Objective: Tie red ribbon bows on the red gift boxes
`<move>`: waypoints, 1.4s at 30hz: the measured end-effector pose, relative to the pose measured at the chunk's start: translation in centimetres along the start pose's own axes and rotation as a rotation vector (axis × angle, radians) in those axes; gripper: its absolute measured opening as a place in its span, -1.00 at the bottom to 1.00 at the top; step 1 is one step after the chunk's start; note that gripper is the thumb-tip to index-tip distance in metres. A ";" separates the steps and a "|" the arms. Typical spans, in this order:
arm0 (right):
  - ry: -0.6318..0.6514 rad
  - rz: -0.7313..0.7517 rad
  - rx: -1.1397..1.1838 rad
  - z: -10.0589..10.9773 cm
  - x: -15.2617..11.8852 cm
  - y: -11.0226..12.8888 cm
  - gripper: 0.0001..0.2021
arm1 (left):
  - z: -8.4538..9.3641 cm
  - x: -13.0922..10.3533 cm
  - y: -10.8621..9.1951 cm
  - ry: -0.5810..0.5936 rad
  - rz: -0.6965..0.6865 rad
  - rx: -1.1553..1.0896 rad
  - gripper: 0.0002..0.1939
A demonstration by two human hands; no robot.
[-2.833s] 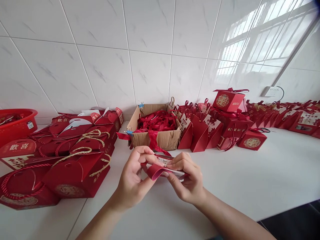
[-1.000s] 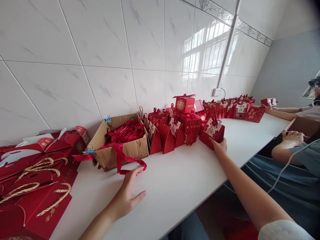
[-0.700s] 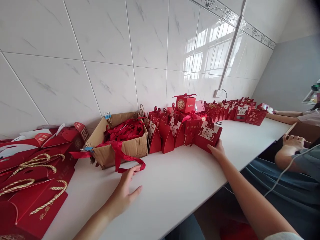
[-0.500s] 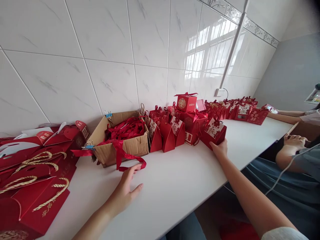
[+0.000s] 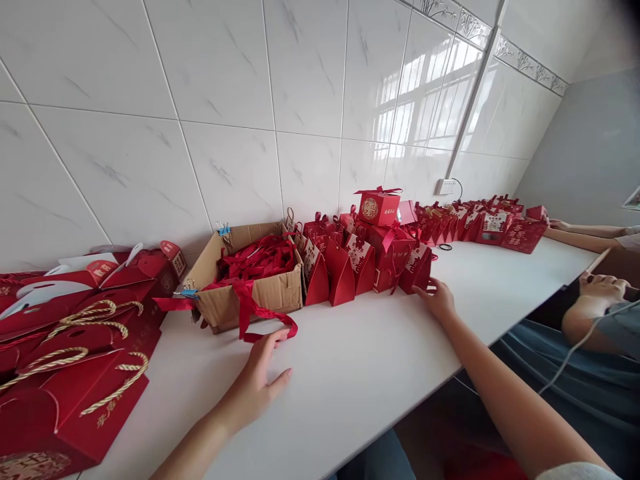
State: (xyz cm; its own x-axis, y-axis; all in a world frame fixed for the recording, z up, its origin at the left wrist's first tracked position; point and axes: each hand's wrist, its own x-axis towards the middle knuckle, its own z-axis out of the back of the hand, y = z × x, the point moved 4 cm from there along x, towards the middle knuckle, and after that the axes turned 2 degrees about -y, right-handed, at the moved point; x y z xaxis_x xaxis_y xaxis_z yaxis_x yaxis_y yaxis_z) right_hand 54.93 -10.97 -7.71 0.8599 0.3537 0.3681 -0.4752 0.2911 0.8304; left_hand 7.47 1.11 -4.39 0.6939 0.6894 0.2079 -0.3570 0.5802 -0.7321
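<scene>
My left hand lies over the white table with its fingers stretched and its thumb apart. Its fingertips are at a loop of red ribbon hanging from a cardboard box full of red ribbon. Farther right, my right hand has its bent fingers against the lower right edge of a small red gift box with a pale printed panel. That gift box stands on the table at the end of a row of similar peaked boxes. The fingers touch its edge and are not wrapped round it.
Large red gift boxes with gold rope handles cover the left side. A ribbon-tied red box sits on top of another behind the row. More red boxes line the tiled wall. Another person's hand and other arms are at the right.
My right hand has set the small gift box, which was tilted in its grasp, upright beside the row and loosened its fingers. My left hand has stayed by the ribbon.
</scene>
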 end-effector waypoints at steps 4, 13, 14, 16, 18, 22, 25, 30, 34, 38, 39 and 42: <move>-0.020 0.020 0.005 -0.3 0.6 0.1 -0.37 | 0.0 0.0 0.2 -0.026 -0.019 -0.003 -0.52; -0.041 0.070 -0.011 -3.7 2.2 1.4 -0.74 | -0.2 0.1 0.6 0.010 0.012 0.025 -0.49; -0.047 0.069 -0.020 -3.9 2.3 1.5 -0.74 | -0.3 0.1 0.7 0.007 0.012 0.031 -0.50; -0.049 0.071 -0.029 -3.9 2.4 1.5 -0.74 | -0.4 0.1 1.0 0.001 0.001 0.038 -0.50; -0.048 0.076 -0.029 -3.9 2.3 1.5 -0.74 | -0.5 0.1 1.2 0.006 -0.009 0.041 -0.49; -0.068 0.079 0.002 -3.7 2.3 1.6 -0.76 | -0.5 0.1 1.2 0.015 0.012 0.056 -0.49; -0.085 0.067 0.062 -3.6 2.5 1.4 -0.78 | -0.4 0.1 1.2 0.020 0.041 0.067 -0.49; -0.224 -0.079 0.131 -2.5 4.7 -0.5 -0.72 | -0.6 0.2 1.5 -0.018 0.089 0.038 -0.49; -0.317 -0.171 0.103 -2.1 8.1 -2.1 -0.68 | -0.6 0.2 2.3 -0.058 0.110 0.031 -0.51; -0.283 -0.163 0.101 -3.1 11.3 -2.9 -0.68 | -0.7 0.2 4.0 -0.059 0.119 0.079 -0.49; -0.259 -0.162 0.103 -3.5 11.9 -3.1 -0.69 | -0.7 0.2 4.4 -0.062 0.108 0.093 -0.48; -0.183 -0.164 0.099 -4.2 12.8 -3.6 -0.72 | -0.7 0.2 5.1 -0.069 0.079 0.127 -0.49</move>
State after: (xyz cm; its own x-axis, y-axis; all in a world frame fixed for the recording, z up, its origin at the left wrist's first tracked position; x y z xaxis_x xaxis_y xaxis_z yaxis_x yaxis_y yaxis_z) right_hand 66.89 -3.77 -7.75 0.9475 0.1396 0.2875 -0.3141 0.2397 0.9186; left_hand 6.24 3.89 -8.53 0.6170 0.7610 0.2002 -0.4881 0.5697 -0.6612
